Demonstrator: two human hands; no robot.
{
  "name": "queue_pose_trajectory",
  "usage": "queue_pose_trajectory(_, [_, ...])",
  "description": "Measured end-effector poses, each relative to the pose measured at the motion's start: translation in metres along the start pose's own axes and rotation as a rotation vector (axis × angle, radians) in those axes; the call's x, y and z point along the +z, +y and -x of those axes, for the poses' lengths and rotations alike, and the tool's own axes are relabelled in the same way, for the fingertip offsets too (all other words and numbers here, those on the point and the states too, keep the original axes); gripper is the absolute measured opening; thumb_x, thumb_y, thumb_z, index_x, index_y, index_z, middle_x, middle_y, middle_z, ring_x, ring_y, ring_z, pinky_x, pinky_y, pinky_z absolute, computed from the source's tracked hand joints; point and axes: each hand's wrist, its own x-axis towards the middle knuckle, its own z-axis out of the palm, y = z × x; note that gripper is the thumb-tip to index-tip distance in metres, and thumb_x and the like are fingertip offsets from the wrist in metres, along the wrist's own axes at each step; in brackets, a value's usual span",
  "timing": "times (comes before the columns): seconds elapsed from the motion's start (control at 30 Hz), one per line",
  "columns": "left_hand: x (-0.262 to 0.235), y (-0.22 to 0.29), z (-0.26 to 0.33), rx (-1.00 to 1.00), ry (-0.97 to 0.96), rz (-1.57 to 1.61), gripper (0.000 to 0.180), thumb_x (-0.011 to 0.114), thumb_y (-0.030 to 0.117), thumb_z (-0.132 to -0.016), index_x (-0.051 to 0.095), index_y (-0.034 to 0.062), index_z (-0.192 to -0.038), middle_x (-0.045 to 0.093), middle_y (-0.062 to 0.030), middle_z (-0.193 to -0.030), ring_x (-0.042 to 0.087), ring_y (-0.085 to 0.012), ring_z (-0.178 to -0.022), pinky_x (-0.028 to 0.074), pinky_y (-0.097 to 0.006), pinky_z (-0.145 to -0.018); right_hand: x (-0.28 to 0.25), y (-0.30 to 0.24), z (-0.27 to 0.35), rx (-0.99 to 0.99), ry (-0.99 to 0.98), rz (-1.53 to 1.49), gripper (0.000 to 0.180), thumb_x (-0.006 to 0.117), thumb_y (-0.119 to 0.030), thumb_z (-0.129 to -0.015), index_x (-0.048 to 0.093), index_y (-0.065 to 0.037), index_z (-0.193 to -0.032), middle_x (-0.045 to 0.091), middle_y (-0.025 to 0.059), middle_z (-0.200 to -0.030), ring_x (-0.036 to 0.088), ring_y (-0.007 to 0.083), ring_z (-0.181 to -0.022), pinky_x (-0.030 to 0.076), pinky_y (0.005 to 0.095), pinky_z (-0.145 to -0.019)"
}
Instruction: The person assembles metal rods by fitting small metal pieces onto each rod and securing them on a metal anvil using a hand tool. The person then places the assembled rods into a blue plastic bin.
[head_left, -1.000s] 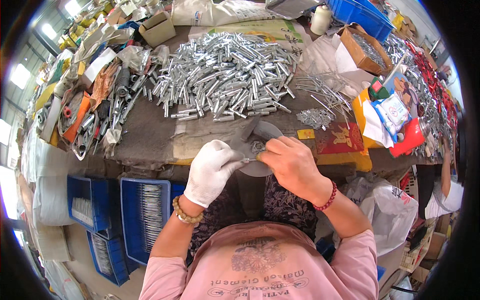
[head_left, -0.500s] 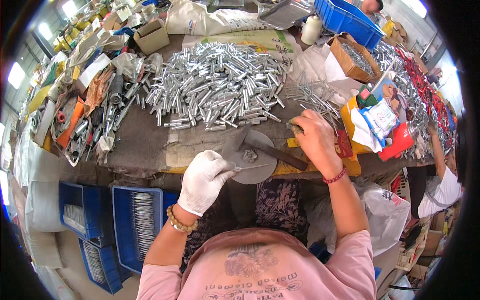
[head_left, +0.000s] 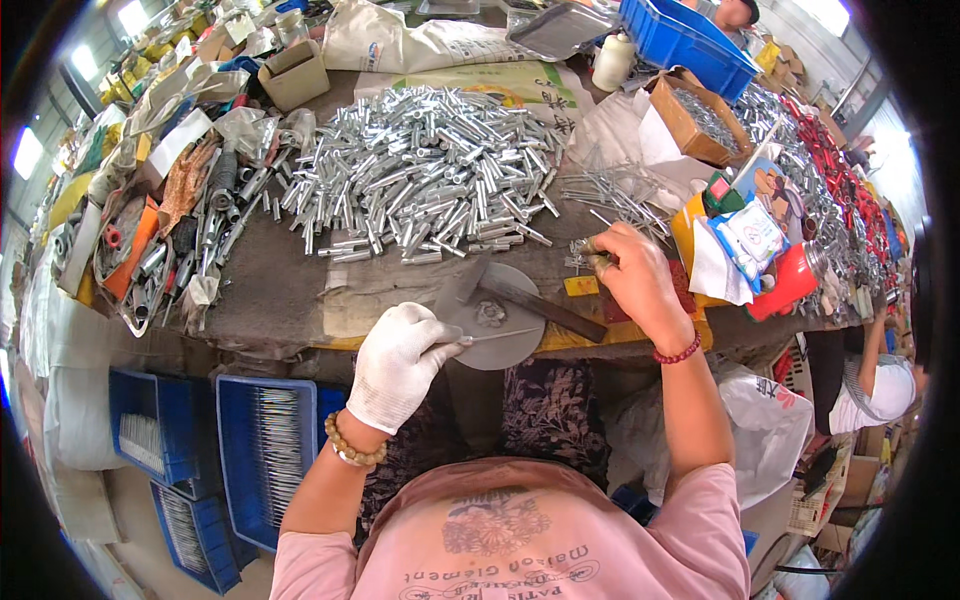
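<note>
Metal rod point(head_left: 508, 335) crosswise, free end rightward

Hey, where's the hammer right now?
In the head view, the hammer lies near the middle, across the round grey disc at the near edge of the table, between the gloved left hand and bare right hand, below the pile of metal tubes.

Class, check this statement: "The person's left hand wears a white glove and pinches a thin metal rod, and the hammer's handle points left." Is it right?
Not quite: the head view shows the hammer's handle pointing right, not left. The left hand does wear a white glove and pinch a thin metal rod.
</note>
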Motion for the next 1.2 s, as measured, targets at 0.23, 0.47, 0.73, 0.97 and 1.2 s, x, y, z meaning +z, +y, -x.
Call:
queue_pose_trajectory(0.23, [0.0, 0.002, 0.0, 0.002, 0.012, -0.001, 0.012, 0.086, 0.014, -0.082, 0.08, 0.0116, -0.092, 0.067, -0.0077, -0.09, 0.066, -0.0298, -0.09, 0.054, -0.042, -0.082, 0.0, -0.001, 0.008, -0.118, 0.007, 0.172, 0.018, 0.074, 0.0, -0.08, 0.076, -0.004, -0.098, 0.068, 0.0119, -0.101, 0.069, 0.0353, -0.103, 0.056, 0.0461, -0.087])
queue_pose_trajectory(0.47, [-0.004, 0.005, 0.0, 0.008, -0.006, 0.004, 0.015, 0.085, 0.005, -0.081, 0.08, 0.0061, -0.095, 0.066, -0.0091, -0.091, 0.066, -0.0293, -0.091, 0.053, -0.04, -0.083, 0.002, -0.008, 0.013, -0.091, -0.073, 0.234, 0.023, 0.078, -0.001, -0.076, 0.076, -0.004, -0.099, 0.068, 0.0105, -0.105, 0.069, 0.0336, -0.107, 0.057, 0.0456, -0.091])
queue_pose_trajectory(0.73, [-0.003, 0.003, -0.001, 0.021, -0.012, -0.015, 0.016, 0.085, 0.006, -0.081, 0.08, 0.0068, -0.095, 0.066, -0.0088, -0.092, 0.066, -0.0295, -0.092, 0.053, -0.041, -0.084, 0.003, 0.0, 0.01, -0.111, -0.013, 0.174, 0.018, 0.078, -0.003, -0.078, 0.075, -0.003, -0.095, 0.068, 0.012, -0.105, 0.069, 0.0362, -0.102, 0.056, 0.0468, -0.088])
queue_pose_trajectory(0.97, [-0.004, 0.004, 0.0, 0.003, -0.022, -0.015, 0.016, 0.086, 0.006, -0.081, 0.08, 0.0068, -0.096, 0.066, -0.0089, -0.092, 0.066, -0.0289, -0.091, 0.054, -0.039, -0.082, 0.004, 0.001, 0.012, -0.05, -0.01, 0.122, 0.015, 0.077, -0.006, -0.083, 0.075, -0.003, -0.098, 0.067, 0.0134, -0.099, 0.069, 0.0373, -0.098, 0.055, 0.0458, -0.084])
queue_pose_trajectory(1.2, [-0.002, 0.004, 0.004, 0.008, -0.017, -0.01, 0.015, 0.086, 0.006, -0.081, 0.08, 0.0066, -0.095, 0.066, -0.009, -0.091, 0.066, -0.0294, -0.091, 0.053, -0.04, -0.083, 0.003, 0.0, 0.015, 0.017, 0.018, 0.041, 0.016, 0.078, -0.005, -0.084, 0.076, -0.004, -0.1, 0.07, 0.0129, -0.101, 0.07, 0.0371, -0.098, 0.056, 0.0452, -0.084])
